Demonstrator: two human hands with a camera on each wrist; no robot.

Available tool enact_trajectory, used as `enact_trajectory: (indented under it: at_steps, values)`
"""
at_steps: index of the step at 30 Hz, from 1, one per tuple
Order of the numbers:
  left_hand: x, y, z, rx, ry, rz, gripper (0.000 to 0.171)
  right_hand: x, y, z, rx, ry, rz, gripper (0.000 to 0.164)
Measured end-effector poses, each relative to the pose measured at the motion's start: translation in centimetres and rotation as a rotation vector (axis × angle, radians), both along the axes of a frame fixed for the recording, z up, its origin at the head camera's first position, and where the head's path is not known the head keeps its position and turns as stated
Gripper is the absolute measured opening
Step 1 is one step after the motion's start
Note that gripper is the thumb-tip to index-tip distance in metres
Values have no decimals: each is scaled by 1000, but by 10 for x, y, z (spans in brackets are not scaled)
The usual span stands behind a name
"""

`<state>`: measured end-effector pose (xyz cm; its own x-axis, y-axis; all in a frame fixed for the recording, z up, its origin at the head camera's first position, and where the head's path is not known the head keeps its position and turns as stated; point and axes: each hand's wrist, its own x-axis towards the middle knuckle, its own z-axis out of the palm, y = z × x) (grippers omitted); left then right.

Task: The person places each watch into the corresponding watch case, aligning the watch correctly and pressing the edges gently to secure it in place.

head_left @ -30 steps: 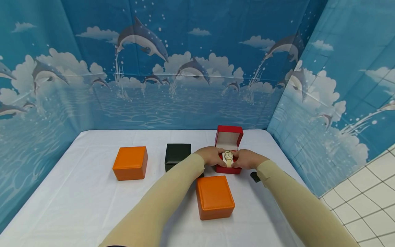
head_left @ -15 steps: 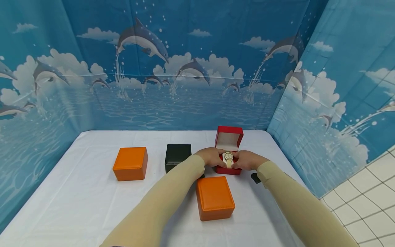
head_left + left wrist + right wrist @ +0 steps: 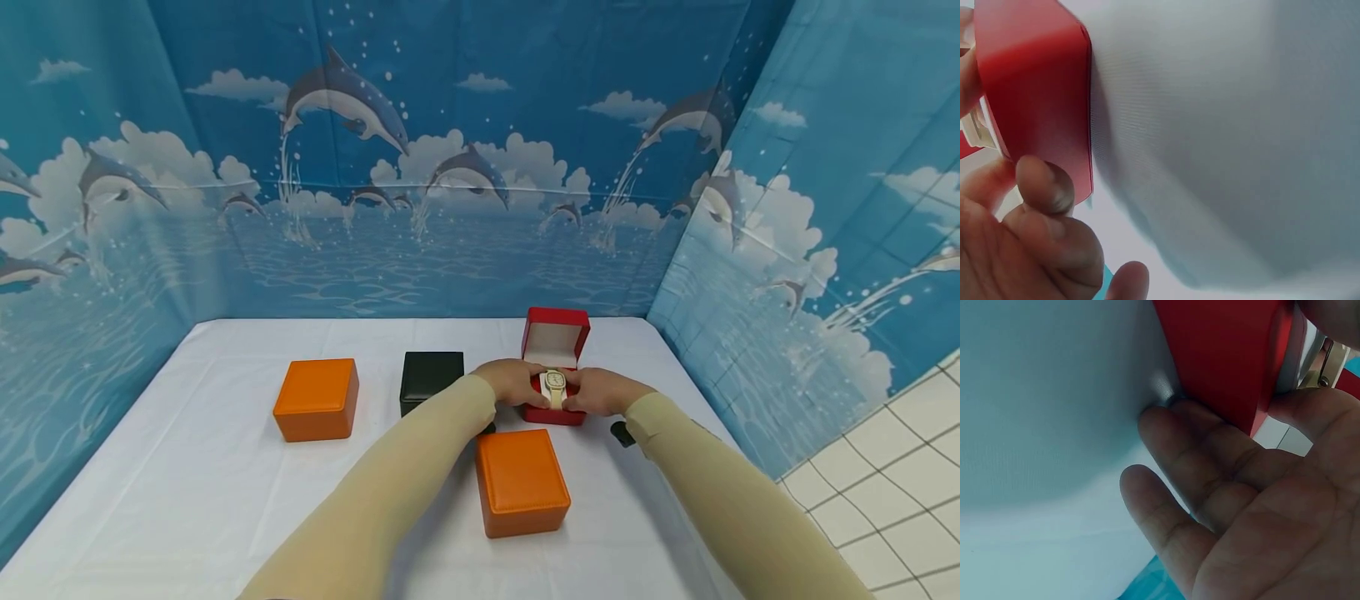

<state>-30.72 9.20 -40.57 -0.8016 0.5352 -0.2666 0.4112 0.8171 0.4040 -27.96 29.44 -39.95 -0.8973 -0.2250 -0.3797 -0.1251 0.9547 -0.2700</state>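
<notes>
A red watch box stands at the back right of the table, its lid raised to show a pale lining. Inside sits a wristwatch with a cream strap and gold-toned case, on a white cushion. My left hand reaches over the box's left side, thumb and forefinger at the watch's edge. From the opposite side my right hand pinches at the watch in the same way. In the left wrist view the other fingers curl beside the red wall. The right wrist view shows more fingers low by the box.
An orange box lies nearest, just in front of the red one. A black box stands left of my left hand, partly behind the sleeve. Farther left is another orange box. A white cloth covers the table; a dolphin-print curtain rises behind.
</notes>
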Motion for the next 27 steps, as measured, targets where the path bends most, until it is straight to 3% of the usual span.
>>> enact_trajectory:
  at_steps: [13, 18, 23, 27]
  values:
    - [-2, -8, 14, -65, 19, -58, 69, 2, 4, -3, -42, -13, 24, 79]
    - [-7, -10, 22, -48, 85, 6, 62, 2, 8, -3, -23, -1, 35, 84]
    - [-9, -16, 38, 58, 123, 113, 50, 1, 13, 6, -14, 28, 47, 81]
    - [-9, -21, 49, 141, 158, 202, 52, -2, 18, 19, -5, 73, 35, 70]
